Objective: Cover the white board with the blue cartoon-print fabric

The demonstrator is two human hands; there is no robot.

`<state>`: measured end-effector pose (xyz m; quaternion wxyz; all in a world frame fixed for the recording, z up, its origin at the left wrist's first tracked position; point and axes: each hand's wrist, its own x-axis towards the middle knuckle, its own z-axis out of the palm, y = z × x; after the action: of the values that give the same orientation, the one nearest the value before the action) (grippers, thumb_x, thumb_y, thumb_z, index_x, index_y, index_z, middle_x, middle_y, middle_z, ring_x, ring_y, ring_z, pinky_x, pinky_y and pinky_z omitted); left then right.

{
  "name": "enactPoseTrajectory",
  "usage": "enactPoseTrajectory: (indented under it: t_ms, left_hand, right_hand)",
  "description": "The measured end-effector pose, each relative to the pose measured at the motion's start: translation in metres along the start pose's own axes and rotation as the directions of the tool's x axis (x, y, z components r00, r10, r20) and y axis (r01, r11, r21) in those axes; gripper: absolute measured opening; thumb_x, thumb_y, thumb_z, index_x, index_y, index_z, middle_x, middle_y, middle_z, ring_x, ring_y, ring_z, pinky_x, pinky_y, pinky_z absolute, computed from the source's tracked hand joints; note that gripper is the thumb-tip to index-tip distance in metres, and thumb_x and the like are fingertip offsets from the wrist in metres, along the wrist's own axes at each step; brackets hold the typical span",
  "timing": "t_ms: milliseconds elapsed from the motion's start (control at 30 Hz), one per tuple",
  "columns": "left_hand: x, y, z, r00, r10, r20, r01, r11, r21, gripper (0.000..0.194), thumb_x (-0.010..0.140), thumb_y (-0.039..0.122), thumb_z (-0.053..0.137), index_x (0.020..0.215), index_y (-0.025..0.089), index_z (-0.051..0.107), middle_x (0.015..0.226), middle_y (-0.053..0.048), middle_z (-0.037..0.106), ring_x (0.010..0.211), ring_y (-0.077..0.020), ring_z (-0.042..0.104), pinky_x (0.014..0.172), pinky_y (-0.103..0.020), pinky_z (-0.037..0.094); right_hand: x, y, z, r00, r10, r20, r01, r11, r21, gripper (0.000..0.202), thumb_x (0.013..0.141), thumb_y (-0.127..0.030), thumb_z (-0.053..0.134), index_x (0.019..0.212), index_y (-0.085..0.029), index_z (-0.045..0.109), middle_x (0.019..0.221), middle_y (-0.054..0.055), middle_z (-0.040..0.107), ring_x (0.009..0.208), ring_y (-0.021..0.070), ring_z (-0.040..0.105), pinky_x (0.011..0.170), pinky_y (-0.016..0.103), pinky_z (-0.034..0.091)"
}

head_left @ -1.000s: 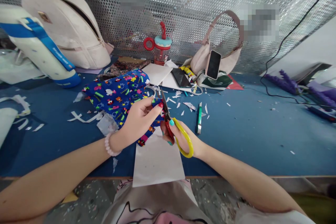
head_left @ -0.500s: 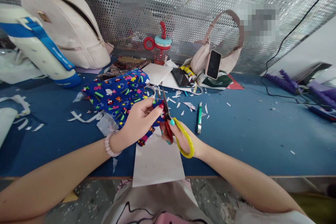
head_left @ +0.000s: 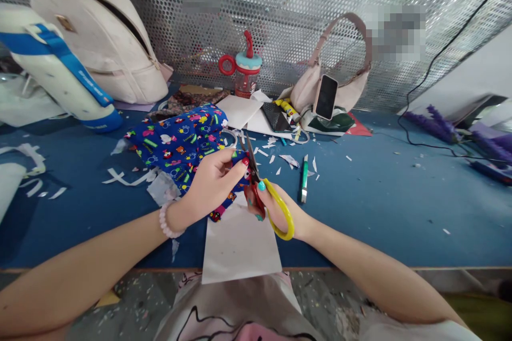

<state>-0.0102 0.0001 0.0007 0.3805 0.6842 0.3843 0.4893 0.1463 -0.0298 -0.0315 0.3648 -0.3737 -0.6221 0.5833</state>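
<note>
My left hand [head_left: 214,178] pinches the right edge of a blue patterned cloth [head_left: 176,141] printed with small cartoon figures. Closed around the handles of a pair of scissors [head_left: 282,213], my right hand [head_left: 276,205] has its thumb at the yellow loop and fingers at the red one. The blades point away from me, slightly parted, right beside my left thumb at the cloth's edge. Whether cloth lies between them is hard to see. Under both hands, a white sheet of paper [head_left: 242,248] reaches over the table's front edge.
A green utility knife [head_left: 304,178] lies right of the scissors among paper scraps [head_left: 288,160]. Behind stand a red-handled cup [head_left: 245,72], a handbag [head_left: 352,85] with a phone [head_left: 325,97] against it, and a backpack [head_left: 104,42]. A large bottle [head_left: 60,69] leans at left.
My right hand and the scissors have shifted very slightly, with the handles a touch further left. My left hand and the cloth stay practically where they were.
</note>
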Motion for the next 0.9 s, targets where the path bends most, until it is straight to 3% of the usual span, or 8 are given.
enactPoseTrajectory:
  t_ms: [633,900]
  left_hand:
    - [-0.0003,-0.0024,-0.0005,0.999,0.03,-0.045,-0.029,0.999,0.02,0.023,0.083,0.03,0.052,0.065,0.017,0.055,0.062,0.002,0.052,0.059,-0.0111,0.045,0.054,-0.022,0.04]
    - [0.0002,-0.0026,-0.0009,0.998,0.028,-0.065,-0.026,0.999,0.037,0.023,0.083,0.03,0.051,0.064,0.017,0.054,0.06,0.002,0.051,0.058,-0.0111,0.045,0.054,-0.022,0.04]
  right_hand:
    - [-0.0009,-0.0013,0.0011,0.998,-0.053,0.024,0.052,0.998,0.042,0.058,0.087,-0.077,0.04,0.069,-0.022,0.039,0.055,-0.007,0.036,0.047,0.0077,0.034,0.047,0.026,0.031]
    - [0.0001,0.004,0.0039,1.0,0.018,-0.005,-0.017,0.997,0.08,0.061,0.08,-0.082,0.044,0.068,-0.022,0.039,0.056,-0.008,0.033,0.045,0.0066,0.031,0.042,0.024,0.026]
